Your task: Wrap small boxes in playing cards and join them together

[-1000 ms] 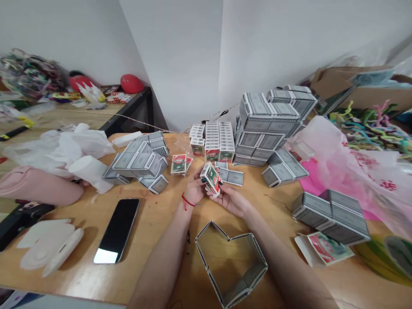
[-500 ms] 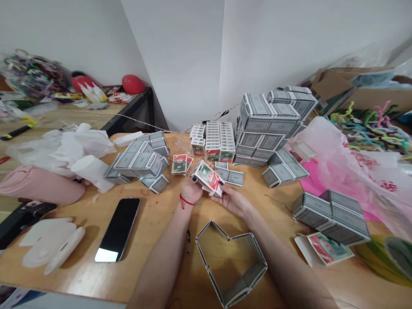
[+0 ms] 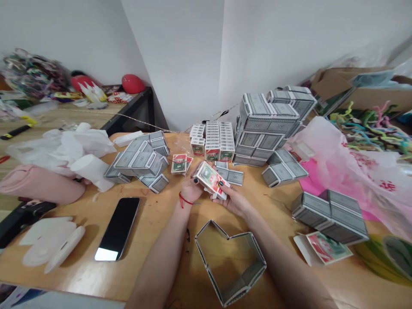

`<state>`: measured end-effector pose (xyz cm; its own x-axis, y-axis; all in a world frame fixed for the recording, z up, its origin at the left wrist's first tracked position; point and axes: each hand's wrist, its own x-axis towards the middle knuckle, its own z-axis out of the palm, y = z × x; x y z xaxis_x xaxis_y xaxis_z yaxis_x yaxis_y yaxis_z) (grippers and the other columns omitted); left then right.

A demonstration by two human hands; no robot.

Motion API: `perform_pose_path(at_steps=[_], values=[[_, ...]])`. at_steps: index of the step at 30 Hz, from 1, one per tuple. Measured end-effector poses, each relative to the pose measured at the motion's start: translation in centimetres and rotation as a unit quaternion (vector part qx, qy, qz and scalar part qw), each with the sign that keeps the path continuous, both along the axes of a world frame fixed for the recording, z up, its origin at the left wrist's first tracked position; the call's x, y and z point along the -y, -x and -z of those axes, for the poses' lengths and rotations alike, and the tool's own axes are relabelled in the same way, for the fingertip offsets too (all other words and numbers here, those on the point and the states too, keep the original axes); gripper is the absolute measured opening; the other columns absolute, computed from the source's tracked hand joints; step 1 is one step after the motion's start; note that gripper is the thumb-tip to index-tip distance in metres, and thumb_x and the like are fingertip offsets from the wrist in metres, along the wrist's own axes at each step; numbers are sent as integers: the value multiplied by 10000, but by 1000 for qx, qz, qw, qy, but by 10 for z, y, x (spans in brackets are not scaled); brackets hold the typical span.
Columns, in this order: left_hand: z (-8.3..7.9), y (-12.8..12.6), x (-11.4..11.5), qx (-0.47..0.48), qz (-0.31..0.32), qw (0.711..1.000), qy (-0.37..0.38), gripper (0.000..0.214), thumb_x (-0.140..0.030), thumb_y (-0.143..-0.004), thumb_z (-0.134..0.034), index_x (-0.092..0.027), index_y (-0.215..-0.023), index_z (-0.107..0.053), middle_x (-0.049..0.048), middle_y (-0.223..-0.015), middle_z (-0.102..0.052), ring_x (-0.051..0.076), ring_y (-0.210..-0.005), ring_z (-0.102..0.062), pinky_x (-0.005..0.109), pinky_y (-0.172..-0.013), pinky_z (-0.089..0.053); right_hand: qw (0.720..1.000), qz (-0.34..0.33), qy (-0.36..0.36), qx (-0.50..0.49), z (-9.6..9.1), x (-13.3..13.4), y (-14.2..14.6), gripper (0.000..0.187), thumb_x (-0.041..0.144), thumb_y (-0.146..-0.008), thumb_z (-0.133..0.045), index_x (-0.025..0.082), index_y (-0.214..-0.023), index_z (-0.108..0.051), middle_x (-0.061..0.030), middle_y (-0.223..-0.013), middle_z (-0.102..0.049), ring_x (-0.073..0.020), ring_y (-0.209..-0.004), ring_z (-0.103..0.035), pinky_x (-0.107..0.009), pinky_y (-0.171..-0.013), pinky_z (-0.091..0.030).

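Both my hands hold one small pack of playing cards (image 3: 210, 177), red, green and white, over the middle of the wooden table (image 3: 151, 223). My left hand (image 3: 190, 189), with a red string at the wrist, grips its left end. My right hand (image 3: 232, 198) has fingers curled over its right end. Just below my arms lies a heart-shaped frame (image 3: 230, 262) made of grey card boxes. Beyond my hands stand rows of small card packs (image 3: 214, 140) and two flat packs (image 3: 180, 163).
A black phone (image 3: 118, 228) lies at the left, near white foam pieces (image 3: 51, 242) and white paper (image 3: 64, 148). Grey box stacks (image 3: 270, 124) rise at the back right, more grey boxes (image 3: 331, 214) at right, a pink plastic bag (image 3: 350, 171) beyond.
The card pack has tilted from nearly upright to lying flatter, and my right fingers have come up over its right end.
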<state>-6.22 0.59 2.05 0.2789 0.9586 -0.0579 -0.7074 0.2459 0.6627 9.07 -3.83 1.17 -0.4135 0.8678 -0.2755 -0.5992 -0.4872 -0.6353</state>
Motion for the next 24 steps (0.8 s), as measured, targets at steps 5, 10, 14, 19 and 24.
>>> perform_pose_path(at_steps=[5,10,14,19,24], values=[[-8,5,0,58,-6,998,14,404,-295,-611,-572,-207,-1004,-568,77,-1054,-607,289,-1127,-456,457,-930,-354,1000,-4,-7,23,-1,-2,-7,178,215,-784,-546,108,-925,-536,-92,-746,-676,-153,-628,-653,-231,-561,-547],[-9,10,-4,96,-45,994,15,396,-333,-678,-576,-196,-1049,-562,78,-1110,-584,265,-1124,-465,430,-928,-371,997,42,-11,57,-2,-7,-16,162,251,-763,-533,97,-806,-558,-94,-637,-670,-130,-464,-603,-192,-403,-488],[-11,14,-8,119,-107,987,-23,392,-410,-733,-541,-215,-1073,-553,62,-1140,-571,244,-1126,-465,443,-946,-360,987,143,6,70,-3,-11,-21,149,273,-746,-493,136,-769,-546,-36,-517,-634,-106,-346,-522,-182,-308,-406],[-15,14,-11,86,-144,986,-18,428,-523,-768,-446,-207,-1022,-583,52,-1110,-589,223,-1100,-488,409,-941,-375,979,189,9,73,-4,-14,-22,176,299,-736,-484,160,-827,-541,-7,-507,-616,-100,-359,-507,-184,-318,-386],[-14,12,-11,83,-144,986,-6,415,-521,-765,-459,-224,-1028,-579,43,-1095,-598,219,-1070,-510,415,-930,-384,980,162,-14,114,0,-14,-15,207,321,-722,-492,152,-840,-504,-24,-559,-634,-109,-385,-524,-200,-335,-392]])
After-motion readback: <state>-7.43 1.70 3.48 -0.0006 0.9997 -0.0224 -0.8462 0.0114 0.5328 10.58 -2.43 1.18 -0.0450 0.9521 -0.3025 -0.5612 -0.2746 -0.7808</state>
